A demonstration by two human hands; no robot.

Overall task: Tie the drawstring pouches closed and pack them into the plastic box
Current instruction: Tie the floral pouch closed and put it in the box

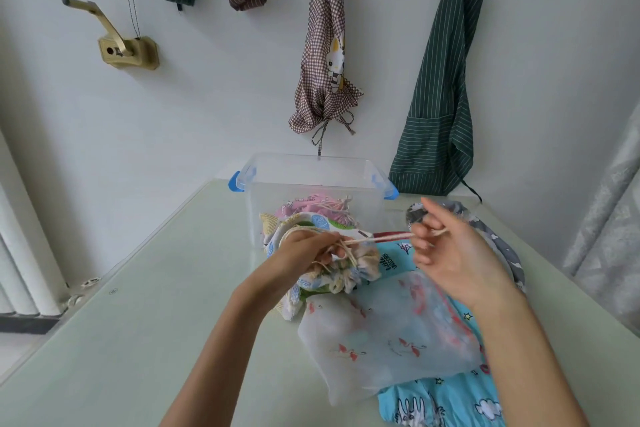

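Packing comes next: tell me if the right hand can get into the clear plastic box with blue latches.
Probably yes. The clear plastic box with blue latches stands lidless beyond the right hand, but that hand is pinching the cream drawstring.

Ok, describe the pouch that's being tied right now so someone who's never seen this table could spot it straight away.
Start at the clear plastic box with blue latches at the table's far edge. Just in front of it, the left hand grips a gathered pouch, its cream drawstring pulled taut by the right hand. Unlike the flat flamingo pouch and turquoise pouch nearer the person, it is bunched up with a colourful print.
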